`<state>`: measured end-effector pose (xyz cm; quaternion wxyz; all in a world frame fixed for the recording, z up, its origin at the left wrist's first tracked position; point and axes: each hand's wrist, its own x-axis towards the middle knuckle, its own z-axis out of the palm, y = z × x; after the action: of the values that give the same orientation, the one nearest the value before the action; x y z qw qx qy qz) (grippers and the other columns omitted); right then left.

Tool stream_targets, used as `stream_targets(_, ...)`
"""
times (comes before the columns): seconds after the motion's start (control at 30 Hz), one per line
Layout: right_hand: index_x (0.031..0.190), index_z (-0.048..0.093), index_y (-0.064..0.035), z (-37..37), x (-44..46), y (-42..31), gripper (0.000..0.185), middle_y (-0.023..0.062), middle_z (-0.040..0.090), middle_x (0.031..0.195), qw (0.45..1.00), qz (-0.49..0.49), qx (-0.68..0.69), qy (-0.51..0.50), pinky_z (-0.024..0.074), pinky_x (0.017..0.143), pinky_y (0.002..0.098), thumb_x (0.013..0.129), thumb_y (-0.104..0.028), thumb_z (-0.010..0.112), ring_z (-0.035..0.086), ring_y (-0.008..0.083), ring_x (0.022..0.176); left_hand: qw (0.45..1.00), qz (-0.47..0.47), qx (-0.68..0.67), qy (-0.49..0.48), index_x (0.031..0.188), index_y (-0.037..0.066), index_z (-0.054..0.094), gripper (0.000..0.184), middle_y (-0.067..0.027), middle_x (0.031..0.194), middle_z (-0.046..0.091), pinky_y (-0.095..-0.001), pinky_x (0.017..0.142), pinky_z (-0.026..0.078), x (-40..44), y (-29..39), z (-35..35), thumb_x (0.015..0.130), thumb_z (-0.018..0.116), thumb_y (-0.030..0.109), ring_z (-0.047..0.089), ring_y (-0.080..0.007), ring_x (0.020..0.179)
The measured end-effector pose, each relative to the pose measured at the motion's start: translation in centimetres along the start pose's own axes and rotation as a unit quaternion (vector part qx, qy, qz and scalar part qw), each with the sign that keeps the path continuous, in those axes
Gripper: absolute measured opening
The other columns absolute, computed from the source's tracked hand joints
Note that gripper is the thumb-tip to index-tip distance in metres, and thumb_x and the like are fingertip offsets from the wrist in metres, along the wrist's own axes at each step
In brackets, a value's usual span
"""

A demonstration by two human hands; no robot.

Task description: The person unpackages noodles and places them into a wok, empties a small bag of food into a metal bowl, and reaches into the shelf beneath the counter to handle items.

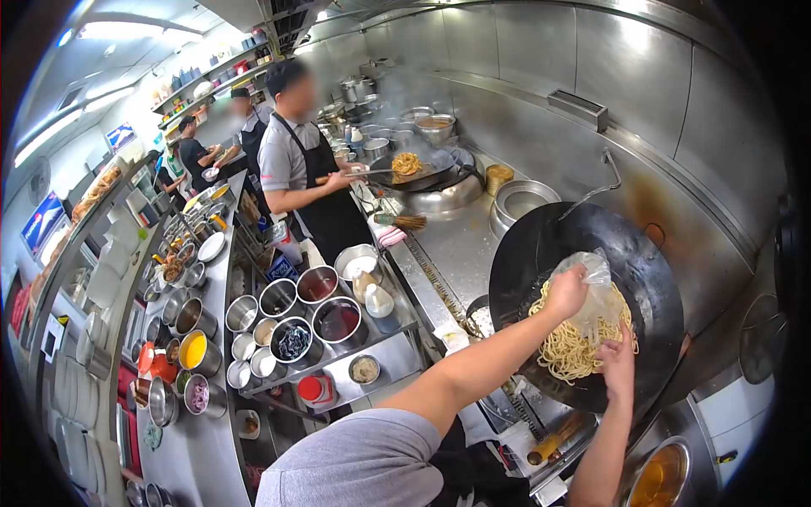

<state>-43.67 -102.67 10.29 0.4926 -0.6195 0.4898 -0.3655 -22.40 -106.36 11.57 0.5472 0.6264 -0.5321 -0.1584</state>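
Observation:
My left hand [568,291] is closed on a clear plastic bag [591,279] above a large black wok [541,245]. Pale, thick noodles [583,351] lie heaped in the wok under the bag, and some show close against its plastic. My right hand [617,362] is at the near right side of the heap, its fingers apart and touching the noodles near the bag's lower end. Whether those fingers also touch the bag is hard to make out.
A co-worker [304,160] stands ahead at another wok [431,173] of noodles. Sauce pots [340,323] and bottles [379,300] fill a cart to the left. Behind my wok are a faucet [610,173] and stacked metal pots [525,201]. A bowl of amber liquid [659,477] stands low right.

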Motion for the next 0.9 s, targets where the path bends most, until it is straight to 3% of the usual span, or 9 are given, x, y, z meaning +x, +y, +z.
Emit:
stream_targets(0.1, 0.153, 0.013, -0.0342, 2.8, -2.8, -1.9, 0.093, 0.0158, 0.046, 0.129, 1.0, -0.006, 0.018, -0.002, 0.0511, 0.059, 0.0237, 0.083, 0.007, 0.058, 0.06, 0.0147, 0.083, 0.998, 0.007, -0.059, 0.003, 0.096, 0.0, 0.06, 0.016, -0.0221, 0.088, 0.067, -0.045, 0.074, 0.05, -3.4, 1.6, -2.0, 0.081, 0.058, 0.001, 0.065, -0.0401, 0.086)
stream_targets(0.27, 0.143, 0.034, -0.0044, 7.3, -0.8, -3.1, 0.067, 0.0129, 0.054, 0.128, 0.986, -0.163, -0.021, -0.017, 0.0497, 0.077, 0.028, 0.083, 0.008, 0.061, 0.059, 0.0169, 0.099, 0.975, 0.081, -0.201, -0.043, 0.096, 0.002, 0.057, 0.015, -0.0094, 0.079, 0.064, -0.0367, 0.072, 0.051, -7.3, 6.3, -5.7, 0.081, 0.055, -0.004, 0.065, -0.0217, 0.081)
stream_targets(0.33, 0.124, 0.053, 0.0029, 9.4, -3.1, -6.3, 0.037, 0.0091, 0.059, 0.119, 0.965, -0.259, 0.036, 0.021, 0.0448, 0.091, 0.0286, 0.087, 0.002, 0.058, 0.058, 0.0143, 0.103, 0.873, 0.026, -0.45, -0.187, 0.092, 0.006, 0.054, 0.014, -0.0029, 0.08, 0.059, -0.031, 0.071, 0.052, -8.9, 8.0, -9.5, 0.084, 0.051, -0.006, 0.062, -0.0147, 0.08)
stream_targets(0.43, 0.129, 0.048, 0.0016, 13.5, -6.7, -8.7, 0.043, 0.009, 0.059, 0.12, 0.962, -0.265, 0.067, -0.016, 0.0467, 0.091, 0.0289, 0.088, 0.001, 0.059, 0.058, 0.0149, 0.107, 0.795, -0.001, -0.601, -0.078, 0.094, 0.009, 0.051, 0.018, -0.0019, 0.088, 0.058, -0.0285, 0.07, 0.053, -13.0, 8.4, -19.1, 0.086, 0.048, -0.007, 0.062, -0.0144, 0.082)
stream_targets(0.57, 0.127, 0.049, 0.0018, 24.1, -14.9, -9.5, 0.045, 0.0108, 0.058, 0.122, 0.924, -0.143, 0.281, -0.216, 0.0488, 0.092, 0.0335, 0.083, 0.011, 0.054, 0.059, 0.0202, 0.107, 0.795, -0.07, -0.597, 0.077, 0.111, 0.011, 0.05, 0.034, -0.0028, 0.099, 0.059, -0.0311, 0.069, 0.054, -21.9, 0.9, -30.9, 0.083, 0.052, -0.008, 0.061, -0.0157, 0.091)
stream_targets(0.63, 0.129, 0.047, 0.0015, 30.5, -19.5, -8.0, 0.047, 0.0131, 0.057, 0.126, 0.895, -0.089, 0.29, -0.327, 0.0507, 0.094, 0.0363, 0.084, 0.008, 0.058, 0.059, 0.0245, 0.112, 0.936, -0.089, -0.333, 0.071, 0.122, 0.011, 0.049, 0.053, -0.0036, 0.104, 0.06, -0.031, 0.071, 0.053, -27.7, -4.9, -35.5, 0.074, 0.058, -0.009, 0.059, -0.015, 0.094)
stream_targets(0.67, 0.13, 0.047, 0.001, 33.7, -21.7, -6.6, 0.048, 0.0134, 0.056, 0.127, 0.868, -0.049, 0.293, -0.397, 0.0508, 0.094, 0.0366, 0.085, 0.006, 0.06, 0.059, 0.0246, 0.113, 0.909, -0.094, -0.402, 0.053, 0.13, 0.01, 0.047, 0.071, -0.0039, 0.108, 0.06, -0.0303, 0.073, 0.051, -31.2, -6.4, -37.5, 0.065, 0.062, -0.011, 0.057, -0.014, 0.095)
stream_targets(0.7, 0.131, 0.046, 0.0004, 36.2, -23.5, -5.1, 0.048, 0.0137, 0.056, 0.128, 0.841, -0.012, 0.29, -0.456, 0.0508, 0.095, 0.0368, 0.085, 0.004, 0.061, 0.058, 0.0247, 0.114, 0.918, -0.024, -0.39, 0.072, 0.126, 0.008, 0.05, 0.068, -0.0026, 0.107, 0.061, -0.0301, 0.077, 0.05, -34.7, -8.4, -39.1, 0.062, 0.062, -0.013, 0.057, -0.0132, 0.096)
stream_targets(0.9, 0.135, 0.043, -0.0007, 48.5, -36.9, 0.0, 0.051, 0.0125, 0.055, 0.129, 0.753, 0.139, 0.199, -0.611, 0.052, 0.093, 0.0364, 0.087, -0.002, 0.062, 0.06, 0.0241, 0.111, 0.886, -0.105, -0.427, 0.146, 0.11, 0.005, 0.061, 0.052, -0.0013, 0.099, 0.064, -0.0298, 0.083, 0.048, -53.7, -14.6, -48.2, 0.062, 0.065, -0.012, 0.057, -0.0118, 0.095)
